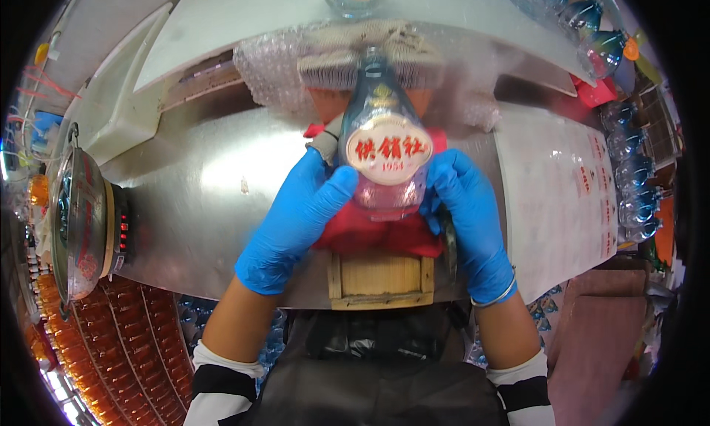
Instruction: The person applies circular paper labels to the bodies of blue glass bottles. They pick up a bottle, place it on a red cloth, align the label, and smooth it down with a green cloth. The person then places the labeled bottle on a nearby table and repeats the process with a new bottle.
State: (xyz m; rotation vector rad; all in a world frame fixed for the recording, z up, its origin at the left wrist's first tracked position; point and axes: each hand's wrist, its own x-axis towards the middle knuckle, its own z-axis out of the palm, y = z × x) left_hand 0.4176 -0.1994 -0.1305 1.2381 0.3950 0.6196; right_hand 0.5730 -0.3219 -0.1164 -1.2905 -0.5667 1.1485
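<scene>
Bottle (pixel 378 108) over the red cloth (pixel 370 237), oval label (pixel 390 150) facing up

Clear glass, bluish toward the neck. Position: middle of the steel bench (pixel 207 189), neck to the far side, base to the near side. Whether the base rests on the cloth or is held just above it cannot be told.

Left side of the bottle is gripped by the left hand (pixel 299 208): thumb laid along the glass beside the label, other fingers mostly hidden behind. Lower right side is met by the right hand (pixel 466 204), fingers curled in. Whether anything is pinched there cannot be told.

Step in hand is judged to be steadying the bottle while its label side is worked. Best done with the left grip kept firm but light, since gloved fingers may slip on smooth glass. Label edges are best pressed from the middle outward, without dragging across the print. Cloth is best kept bunched under the base as a cushion, and the base kept clear of the wooden frame (pixel 381 278) at the near edge. Bubble wrap (pixel 266 71) lies beyond, on the far side.
</scene>
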